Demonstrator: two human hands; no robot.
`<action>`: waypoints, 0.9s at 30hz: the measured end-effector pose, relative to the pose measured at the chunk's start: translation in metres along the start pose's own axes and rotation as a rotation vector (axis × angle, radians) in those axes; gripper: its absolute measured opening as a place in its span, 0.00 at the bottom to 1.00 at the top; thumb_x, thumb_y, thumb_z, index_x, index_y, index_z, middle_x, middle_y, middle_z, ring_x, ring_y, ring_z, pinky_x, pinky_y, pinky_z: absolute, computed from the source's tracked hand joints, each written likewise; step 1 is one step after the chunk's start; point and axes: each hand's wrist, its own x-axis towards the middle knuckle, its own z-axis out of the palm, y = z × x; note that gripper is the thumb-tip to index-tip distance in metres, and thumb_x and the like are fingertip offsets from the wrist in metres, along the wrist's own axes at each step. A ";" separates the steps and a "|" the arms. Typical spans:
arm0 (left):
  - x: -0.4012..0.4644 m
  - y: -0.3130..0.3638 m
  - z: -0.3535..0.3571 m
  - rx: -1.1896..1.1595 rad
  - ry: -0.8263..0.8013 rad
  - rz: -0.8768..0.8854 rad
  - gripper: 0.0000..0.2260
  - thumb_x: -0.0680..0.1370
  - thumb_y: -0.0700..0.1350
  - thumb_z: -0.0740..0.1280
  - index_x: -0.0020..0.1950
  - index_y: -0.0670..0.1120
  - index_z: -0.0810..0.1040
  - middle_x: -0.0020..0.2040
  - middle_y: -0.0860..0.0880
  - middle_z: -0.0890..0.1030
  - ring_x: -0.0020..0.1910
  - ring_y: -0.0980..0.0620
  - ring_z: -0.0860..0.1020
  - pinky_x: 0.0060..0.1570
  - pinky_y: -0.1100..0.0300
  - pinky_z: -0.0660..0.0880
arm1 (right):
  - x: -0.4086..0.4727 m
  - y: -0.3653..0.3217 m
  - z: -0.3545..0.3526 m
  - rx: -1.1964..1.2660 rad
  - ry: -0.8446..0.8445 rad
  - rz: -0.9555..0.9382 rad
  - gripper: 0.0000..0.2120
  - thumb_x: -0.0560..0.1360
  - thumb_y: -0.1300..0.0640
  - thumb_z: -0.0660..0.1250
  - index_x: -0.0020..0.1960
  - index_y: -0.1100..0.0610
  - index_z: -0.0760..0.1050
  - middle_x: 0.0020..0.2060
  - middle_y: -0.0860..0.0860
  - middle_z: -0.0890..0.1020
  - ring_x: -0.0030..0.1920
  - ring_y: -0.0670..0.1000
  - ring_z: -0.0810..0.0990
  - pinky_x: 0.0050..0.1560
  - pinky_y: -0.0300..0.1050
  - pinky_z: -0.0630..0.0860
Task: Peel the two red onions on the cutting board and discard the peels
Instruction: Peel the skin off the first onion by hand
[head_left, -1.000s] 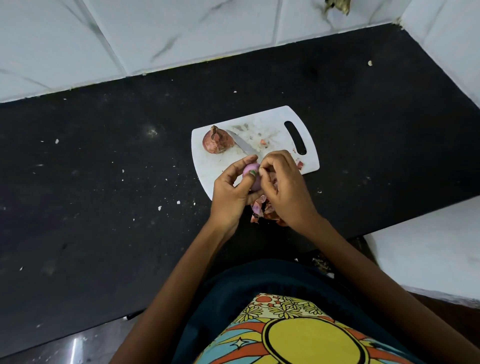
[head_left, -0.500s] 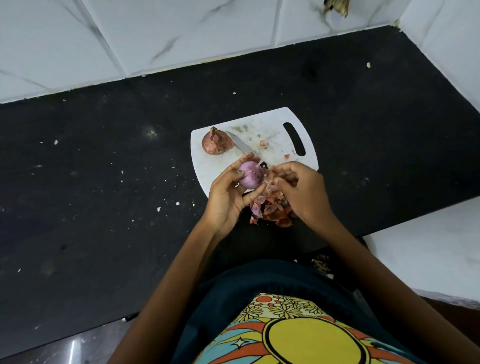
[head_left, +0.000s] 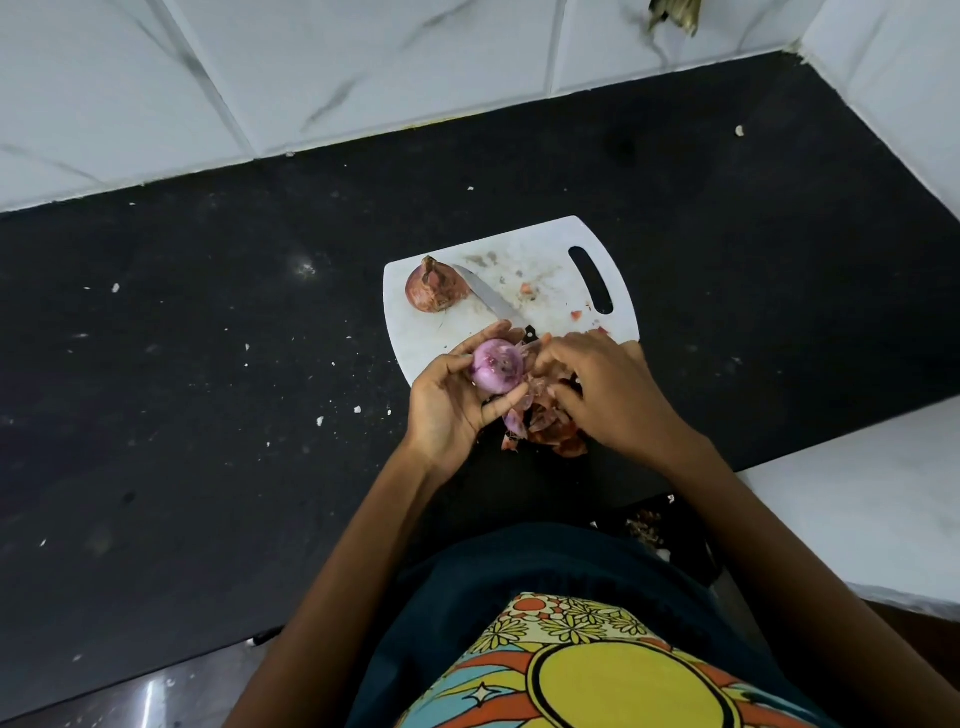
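Peeling in progress: left hand (head_left: 452, 395) cupped round first onion (head_left: 496, 366), fingers and thumb curled on it, held just above near edge of board (head_left: 550, 260). Flesh mostly bare and purple, with a flap of skin hanging at its right side. Right hand (head_left: 602, 387) lay over peels (head_left: 550, 428) heaped at board edge on worktop (head_left: 208, 364), fingers bent down among them; whether pinching skin or only resting, could not tell. Second onion (head_left: 434, 286) sat unpeeled at far left of board, touching tip of knife (head_left: 491, 299). Judged roughly half done, nothing discarded. For clean finish: turn onion in left hand, catch flap at root end, pull along curve so skin comes off whole. Keep right hand clear of knife handle just beyond it. Risk noted: papery scraps scattering off board.
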 end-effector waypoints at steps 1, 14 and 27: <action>0.000 0.000 0.000 0.010 0.002 0.001 0.19 0.80 0.41 0.50 0.61 0.41 0.77 0.62 0.40 0.79 0.53 0.44 0.81 0.45 0.55 0.82 | 0.001 0.000 0.000 0.035 0.008 -0.010 0.04 0.75 0.55 0.68 0.50 0.51 0.77 0.50 0.46 0.79 0.55 0.48 0.73 0.56 0.48 0.62; 0.001 -0.004 0.000 0.236 0.023 0.041 0.16 0.84 0.44 0.51 0.62 0.46 0.76 0.53 0.44 0.83 0.47 0.47 0.83 0.38 0.55 0.82 | 0.008 -0.008 0.019 0.502 0.040 0.016 0.25 0.69 0.56 0.75 0.64 0.56 0.74 0.56 0.50 0.77 0.54 0.45 0.77 0.56 0.37 0.75; 0.021 0.023 -0.047 1.025 0.328 0.499 0.16 0.79 0.34 0.62 0.66 0.45 0.76 0.60 0.52 0.79 0.56 0.54 0.79 0.62 0.57 0.74 | 0.070 -0.014 0.043 0.406 0.106 0.015 0.24 0.68 0.55 0.75 0.62 0.58 0.76 0.53 0.54 0.77 0.50 0.50 0.78 0.52 0.44 0.78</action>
